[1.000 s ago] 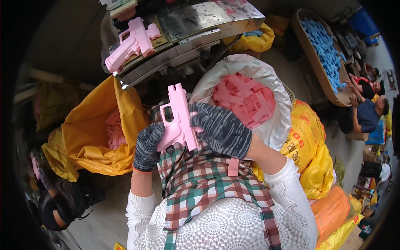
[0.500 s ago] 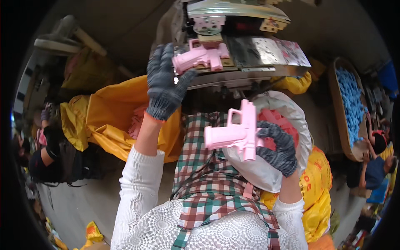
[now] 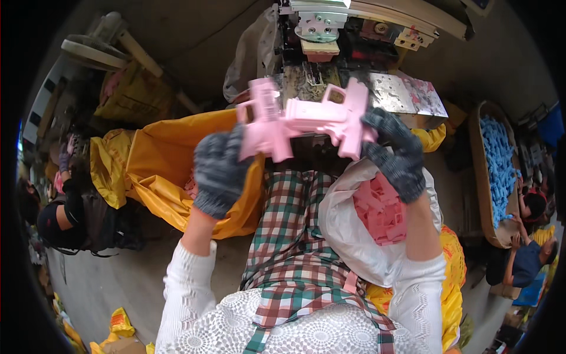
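My gloved left hand [image 3: 219, 171] is closed around a pink toy pistol [image 3: 263, 127], held up in front of a machine [image 3: 321, 23]. A second pink toy pistol [image 3: 354, 121] is in my gloved right hand [image 3: 398, 153], gripped at its right side between thumb and fingers. The two toys are side by side and overlap or touch in the middle; I cannot tell which. Beyond them, a small block [image 3: 320, 50] hangs under the machine's head, above a worn metal bed [image 3: 300, 79] partly hidden by the toys.
At left stands an open yellow sack [image 3: 159, 150] with pink pieces inside. A white sack [image 3: 336, 227] of darker pink pieces [image 3: 380, 215] lies below my right hand. A shiny metal plate [image 3: 392, 91] extends right. Far right, people sit by a basket [image 3: 480, 171] of blue pieces. A fan [image 3: 94, 47] stands far left.
My left hand has closed on the toy pistol that lay on the machine bed and drawn it off toward me. My right hand has raised its toy pistol up toward the machine.
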Demonstrator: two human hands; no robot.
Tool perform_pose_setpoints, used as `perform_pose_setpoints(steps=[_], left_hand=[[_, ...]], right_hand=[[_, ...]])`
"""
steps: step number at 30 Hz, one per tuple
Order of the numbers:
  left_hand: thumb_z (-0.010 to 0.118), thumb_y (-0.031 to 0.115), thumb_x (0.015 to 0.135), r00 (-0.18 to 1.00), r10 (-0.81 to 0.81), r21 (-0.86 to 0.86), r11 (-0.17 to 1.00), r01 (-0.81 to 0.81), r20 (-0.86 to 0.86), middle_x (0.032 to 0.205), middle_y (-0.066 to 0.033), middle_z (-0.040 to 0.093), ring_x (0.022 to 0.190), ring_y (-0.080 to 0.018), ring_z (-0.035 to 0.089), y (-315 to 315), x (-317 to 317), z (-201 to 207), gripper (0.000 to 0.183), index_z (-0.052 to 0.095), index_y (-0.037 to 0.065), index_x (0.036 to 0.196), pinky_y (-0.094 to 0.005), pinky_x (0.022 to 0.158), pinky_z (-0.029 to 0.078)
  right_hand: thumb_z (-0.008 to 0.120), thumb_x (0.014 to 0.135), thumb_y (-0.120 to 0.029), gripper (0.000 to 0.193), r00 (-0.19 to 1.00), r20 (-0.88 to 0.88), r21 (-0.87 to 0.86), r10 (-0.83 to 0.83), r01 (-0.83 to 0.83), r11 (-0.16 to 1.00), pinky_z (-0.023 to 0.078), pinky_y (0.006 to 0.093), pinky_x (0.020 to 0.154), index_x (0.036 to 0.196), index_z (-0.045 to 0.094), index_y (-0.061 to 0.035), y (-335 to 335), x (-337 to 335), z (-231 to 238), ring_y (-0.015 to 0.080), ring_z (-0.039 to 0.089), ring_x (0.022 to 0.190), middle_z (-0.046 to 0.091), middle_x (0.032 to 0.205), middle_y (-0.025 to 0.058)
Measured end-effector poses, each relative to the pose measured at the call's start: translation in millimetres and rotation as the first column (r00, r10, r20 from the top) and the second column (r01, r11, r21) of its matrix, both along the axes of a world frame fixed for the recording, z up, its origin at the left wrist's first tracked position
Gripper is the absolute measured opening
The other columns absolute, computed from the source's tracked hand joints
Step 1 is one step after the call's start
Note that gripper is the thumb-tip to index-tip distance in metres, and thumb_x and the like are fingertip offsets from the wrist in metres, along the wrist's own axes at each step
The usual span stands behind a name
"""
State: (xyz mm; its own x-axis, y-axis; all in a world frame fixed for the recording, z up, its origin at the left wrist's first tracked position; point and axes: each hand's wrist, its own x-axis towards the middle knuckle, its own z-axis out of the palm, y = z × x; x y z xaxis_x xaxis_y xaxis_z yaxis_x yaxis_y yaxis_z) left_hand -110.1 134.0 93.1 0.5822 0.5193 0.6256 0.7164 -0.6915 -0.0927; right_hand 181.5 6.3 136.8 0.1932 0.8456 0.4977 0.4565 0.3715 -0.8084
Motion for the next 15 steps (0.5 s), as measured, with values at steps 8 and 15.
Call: perform_pose_setpoints(steps=[8,15], left_hand=[[0.072,0.031,0.071,0.840,0.471,-0.141,0.844,-0.518,-0.269,0.130,-0.0234,0.043,0.121,-0.0416,0.040,12.0,-110.7,-23.5,0.083,0.032,0.004,0.138,-0.0463,0.105,0.027],[0.066,0.021,0.079,0.987,0.095,-0.380,0.915,-0.138,-0.131,0.121,-0.0224,0.052,0.112,-0.0376,0.048,1.4,-92.6,-37.1,0.063,0.041,0.001,0.133,-0.0417,0.098,0.037]], right_hand=[[0.063,0.082,-0.015,0.038,0.837,0.547,0.058,-0.014,-0.021,0.998,0.039,0.0373,0.100,0.119,0.058,-0.0133,100.0,35.4,-14.3,0.0303,0.050,0.116,0.057,0.121,0.0134],[0.057,0.085,-0.005,0.025,0.983,0.014,-0.531,0.181,-0.146,0.835,0.047,0.0279,0.084,0.110,0.061,0.0005,-1.0,50.5,-26.6,0.0152,0.060,0.092,0.065,0.101,0.0086]])
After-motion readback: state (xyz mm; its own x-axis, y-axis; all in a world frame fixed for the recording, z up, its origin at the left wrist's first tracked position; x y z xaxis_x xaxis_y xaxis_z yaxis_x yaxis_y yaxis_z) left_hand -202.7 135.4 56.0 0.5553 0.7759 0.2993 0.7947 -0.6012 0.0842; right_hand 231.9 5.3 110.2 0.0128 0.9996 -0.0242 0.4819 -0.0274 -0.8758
